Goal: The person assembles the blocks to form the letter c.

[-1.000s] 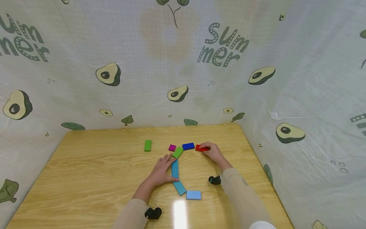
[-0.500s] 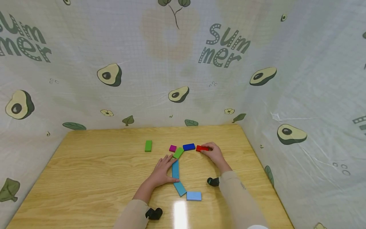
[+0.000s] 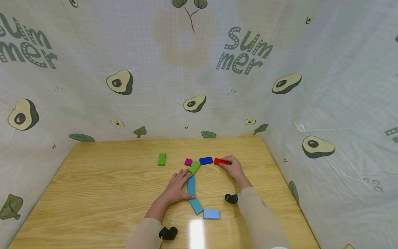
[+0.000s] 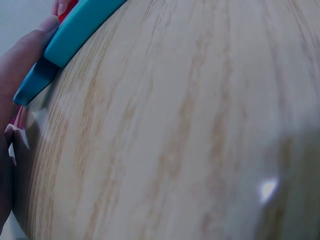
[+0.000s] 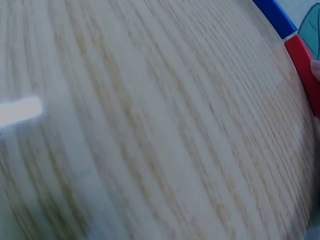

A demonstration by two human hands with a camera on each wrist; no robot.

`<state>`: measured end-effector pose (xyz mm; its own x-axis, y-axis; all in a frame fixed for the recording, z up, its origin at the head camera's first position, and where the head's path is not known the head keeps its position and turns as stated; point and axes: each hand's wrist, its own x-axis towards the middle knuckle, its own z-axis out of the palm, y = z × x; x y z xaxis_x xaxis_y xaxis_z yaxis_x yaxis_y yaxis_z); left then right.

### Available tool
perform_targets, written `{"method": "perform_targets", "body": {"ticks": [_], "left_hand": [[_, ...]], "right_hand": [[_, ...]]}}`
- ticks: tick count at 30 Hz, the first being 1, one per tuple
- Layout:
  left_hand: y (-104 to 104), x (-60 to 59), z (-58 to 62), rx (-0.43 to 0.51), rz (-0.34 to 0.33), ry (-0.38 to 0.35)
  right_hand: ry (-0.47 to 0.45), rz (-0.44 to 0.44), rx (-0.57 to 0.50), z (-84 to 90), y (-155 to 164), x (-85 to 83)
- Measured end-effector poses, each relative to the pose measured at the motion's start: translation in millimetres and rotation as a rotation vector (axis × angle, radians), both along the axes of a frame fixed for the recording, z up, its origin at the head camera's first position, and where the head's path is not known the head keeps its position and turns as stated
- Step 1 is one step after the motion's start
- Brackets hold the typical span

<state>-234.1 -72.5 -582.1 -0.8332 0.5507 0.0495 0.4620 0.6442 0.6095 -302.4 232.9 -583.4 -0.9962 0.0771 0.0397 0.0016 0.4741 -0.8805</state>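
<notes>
Hands unmoved; green block point(image 3: 161, 159) apart leftward

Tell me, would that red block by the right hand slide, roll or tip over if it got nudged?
The red block is flat and low on the table, so it would probably slide rather than tip or roll. The wood looks smooth and glossy, which suggests little drag. Its crisp edges hint that it is stiff; the right hand at its end should steer it easily.

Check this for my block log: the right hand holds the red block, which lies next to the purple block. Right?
Not quite. In the head view the right hand does hold the red block, but it lies next to the dark blue block, not the purple one.
</notes>
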Motion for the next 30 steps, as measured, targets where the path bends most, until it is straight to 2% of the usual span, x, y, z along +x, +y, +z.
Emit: {"method": "perform_targets", "body": {"ticks": [30], "left_hand": [[-0.9, 1.0, -2.8, 0.003, 0.010, -0.007]], "right_hand": [[0.008, -0.038, 0.014, 2.4, -9.2, 2.4]]}}
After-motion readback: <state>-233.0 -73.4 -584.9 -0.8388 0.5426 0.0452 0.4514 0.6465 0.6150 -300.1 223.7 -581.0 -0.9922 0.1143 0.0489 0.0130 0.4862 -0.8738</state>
